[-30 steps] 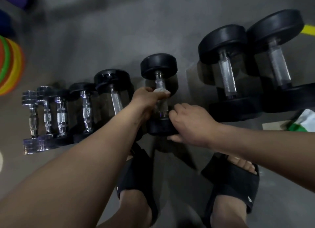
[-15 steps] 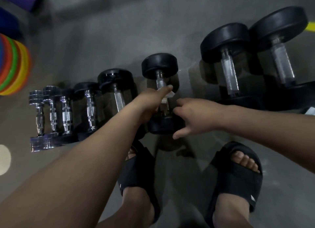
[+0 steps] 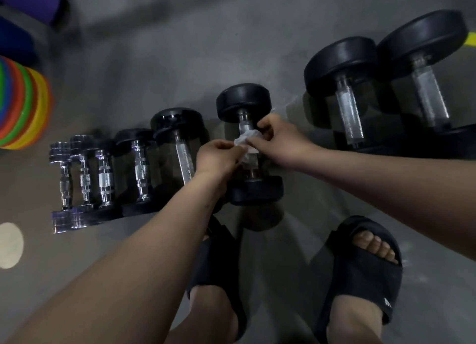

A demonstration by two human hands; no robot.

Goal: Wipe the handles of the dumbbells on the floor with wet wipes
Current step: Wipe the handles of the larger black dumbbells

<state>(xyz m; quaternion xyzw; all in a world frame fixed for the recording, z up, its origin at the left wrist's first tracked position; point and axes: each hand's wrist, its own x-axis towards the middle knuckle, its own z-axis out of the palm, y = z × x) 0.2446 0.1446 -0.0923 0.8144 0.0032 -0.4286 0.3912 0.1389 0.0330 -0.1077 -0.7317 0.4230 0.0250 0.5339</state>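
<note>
Both bare forearms reach forward and the left hand [image 3: 219, 158] and right hand [image 3: 280, 141] meet, each pinching the wipe [image 3: 243, 139].

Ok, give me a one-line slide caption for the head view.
Left hand and right hand pinch a white wet wipe over the handle of a black dumbbell on the grey floor.

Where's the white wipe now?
In the head view, the crumpled white wet wipe sits mid-frame, pinched between the left hand and right hand, over the handle of the black round-ended dumbbell.
</note>
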